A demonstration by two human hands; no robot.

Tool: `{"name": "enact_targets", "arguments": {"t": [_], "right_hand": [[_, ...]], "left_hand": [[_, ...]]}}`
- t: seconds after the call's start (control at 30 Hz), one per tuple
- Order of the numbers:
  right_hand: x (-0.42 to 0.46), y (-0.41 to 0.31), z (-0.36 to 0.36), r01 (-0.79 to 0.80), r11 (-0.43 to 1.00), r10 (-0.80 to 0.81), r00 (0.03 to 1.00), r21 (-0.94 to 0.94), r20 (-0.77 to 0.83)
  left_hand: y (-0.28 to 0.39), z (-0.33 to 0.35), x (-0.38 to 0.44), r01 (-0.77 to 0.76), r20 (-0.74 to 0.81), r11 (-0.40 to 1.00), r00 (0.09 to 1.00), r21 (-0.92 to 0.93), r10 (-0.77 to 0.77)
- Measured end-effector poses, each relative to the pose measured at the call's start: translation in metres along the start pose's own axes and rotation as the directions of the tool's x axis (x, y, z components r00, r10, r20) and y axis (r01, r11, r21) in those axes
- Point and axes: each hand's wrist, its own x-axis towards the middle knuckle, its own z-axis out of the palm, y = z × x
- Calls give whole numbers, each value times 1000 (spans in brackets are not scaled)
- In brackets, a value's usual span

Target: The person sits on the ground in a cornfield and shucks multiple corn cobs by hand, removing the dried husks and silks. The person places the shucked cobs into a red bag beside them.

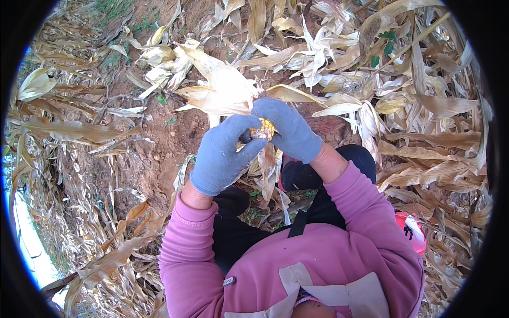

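Note:
Between my gloved hands is a yellow corn cob (263, 131) with a dark or whitish, patchy lower side. My left hand (228, 149), in a blue-grey knit glove, curls its fingers and thumb around the cob's left end. My right hand (287, 128), gloved alike, grips it from the right, its fingers over the top. Pale dry husk (222, 85) spreads just beyond my fingertips, brightly lit. More husk leaves (268, 169) hang below the cob, between my knees. How the husk joins the cob is hidden by my hands.
Husks and husk-covered ears (161, 59) lie on reddish soil (159, 147) ahead. Dry corn stalks and leaves (433, 147) cover the ground on the right, with more (115, 246) at lower left. A red and white object (411, 232) rests beside my right elbow.

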Motion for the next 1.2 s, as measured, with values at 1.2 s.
{"name": "enact_targets", "arguments": {"t": [1.2], "right_hand": [[-1,-1,-1,18,999,-19,1000,31,10]], "left_hand": [[-6,-4,1,-87,79,996,993,-18,88]]}}
